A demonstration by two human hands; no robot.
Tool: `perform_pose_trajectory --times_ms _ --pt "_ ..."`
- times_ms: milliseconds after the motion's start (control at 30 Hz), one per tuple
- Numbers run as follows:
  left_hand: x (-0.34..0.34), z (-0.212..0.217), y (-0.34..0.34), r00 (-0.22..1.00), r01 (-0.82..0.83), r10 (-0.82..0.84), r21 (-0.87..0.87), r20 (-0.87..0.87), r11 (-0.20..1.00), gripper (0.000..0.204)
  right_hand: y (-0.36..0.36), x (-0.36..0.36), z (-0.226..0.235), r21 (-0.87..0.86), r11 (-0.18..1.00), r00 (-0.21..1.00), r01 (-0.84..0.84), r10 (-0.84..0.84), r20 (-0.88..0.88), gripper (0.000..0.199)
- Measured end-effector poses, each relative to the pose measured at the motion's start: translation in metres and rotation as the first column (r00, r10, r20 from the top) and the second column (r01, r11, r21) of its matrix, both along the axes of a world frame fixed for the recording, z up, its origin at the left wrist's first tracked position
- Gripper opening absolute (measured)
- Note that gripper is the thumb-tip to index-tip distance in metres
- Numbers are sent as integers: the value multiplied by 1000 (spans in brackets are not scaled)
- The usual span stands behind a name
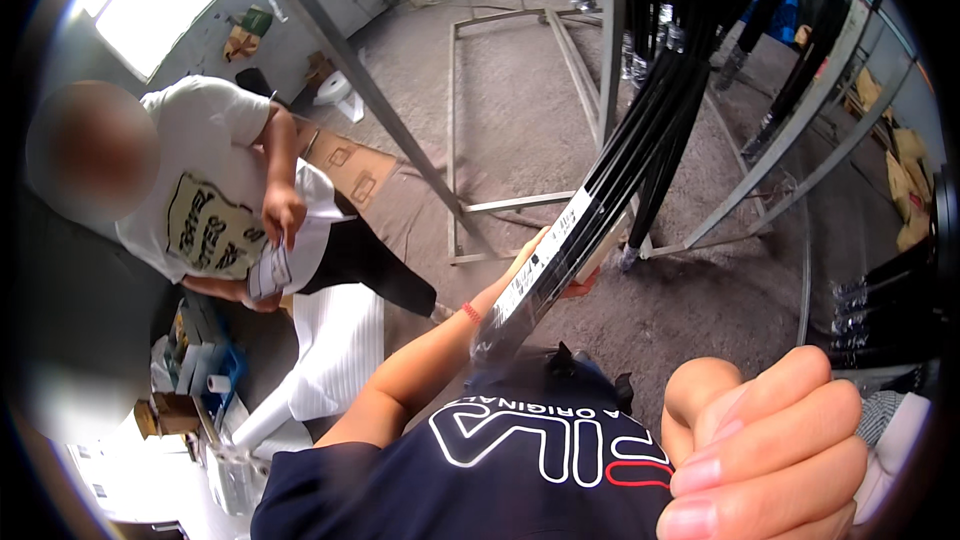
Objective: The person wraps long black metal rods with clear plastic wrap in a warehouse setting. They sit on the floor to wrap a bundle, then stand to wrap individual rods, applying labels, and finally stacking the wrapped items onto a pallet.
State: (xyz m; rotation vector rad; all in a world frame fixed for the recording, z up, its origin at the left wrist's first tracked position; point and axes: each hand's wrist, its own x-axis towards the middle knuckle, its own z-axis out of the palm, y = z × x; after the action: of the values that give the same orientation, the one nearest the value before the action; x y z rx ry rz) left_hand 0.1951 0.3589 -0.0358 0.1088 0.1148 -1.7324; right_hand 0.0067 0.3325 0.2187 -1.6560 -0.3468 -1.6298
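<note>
A bundle of long thin black rods or tubes (640, 135) slants from the upper right down toward my chest. Clear plastic film wraps its lower end, and a white printed label strip (548, 252) runs along it. My left hand (527, 258) is closed around the bundle from beneath, below the metal rack; fingertips show on its far side, and a red bracelet circles the wrist. Raised close at the lower right, my right hand (765, 445) has its fingers curled into the palm. Whatever it may hold is hidden.
A grey metal rack (610, 50) stands ahead, with more black bundles (800, 70) leaning on it. On the left another person (220, 180) in a white shirt holds a small paper or card (270, 272). White sheeting (345, 350) lies behind them. More wrapped bundles (885, 305) lie at right.
</note>
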Motion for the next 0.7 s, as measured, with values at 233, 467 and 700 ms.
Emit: perform_pose_trajectory --times_ms 233,467,700 --pt "45 13 -7 958 -80 53 84 280 993 51 -97 70 -100 516 759 903 397 -221 -369 18" --pt "107 -68 -33 766 31 -17 -11 643 999 42 -129 163 -204 985 -170 509 -22 846 157 50" --pt "185 128 -82 -137 -437 -112 41 984 898 40 -149 203 -195 990 -136 721 -32 683 117 46"
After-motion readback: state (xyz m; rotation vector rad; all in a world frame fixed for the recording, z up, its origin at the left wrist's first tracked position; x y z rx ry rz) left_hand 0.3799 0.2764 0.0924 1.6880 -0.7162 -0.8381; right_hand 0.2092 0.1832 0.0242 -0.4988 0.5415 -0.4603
